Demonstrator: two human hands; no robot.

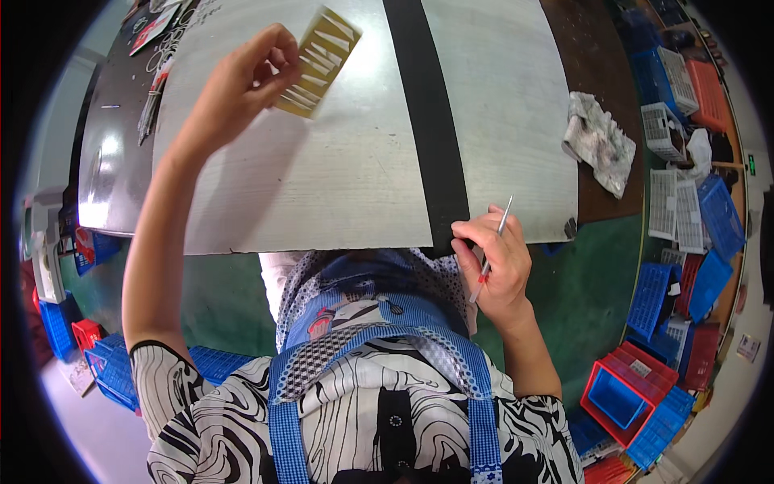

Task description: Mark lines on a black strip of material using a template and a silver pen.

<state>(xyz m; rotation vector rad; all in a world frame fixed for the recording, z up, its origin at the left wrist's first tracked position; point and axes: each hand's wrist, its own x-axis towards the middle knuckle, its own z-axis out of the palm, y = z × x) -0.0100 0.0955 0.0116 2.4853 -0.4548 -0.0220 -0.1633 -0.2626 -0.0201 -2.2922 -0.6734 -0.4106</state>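
Observation:
My left hand (256, 77) is closed on the edge of a yellow-brown card (329, 58), raised tilted over the far left of the board. White tapered strips lie in rows across the card. My right hand (501, 256) holds a slim pointed tool (506, 214) with a red band; its silvery tip points up and away, between the fingers. The thumb and index finger come together beside the near end of a long black strip (431, 121), which runs from front to back across the board. Whether they pinch anything small is unclear.
The pale board (339, 185) lies on a dark table (606, 48). A stained crumpled cloth (601, 145) rests right of the board, and a bundle of thin rods (151, 105) lies left. Red and blue crates (629, 387) stand at the lower right, with more baskets along the right side.

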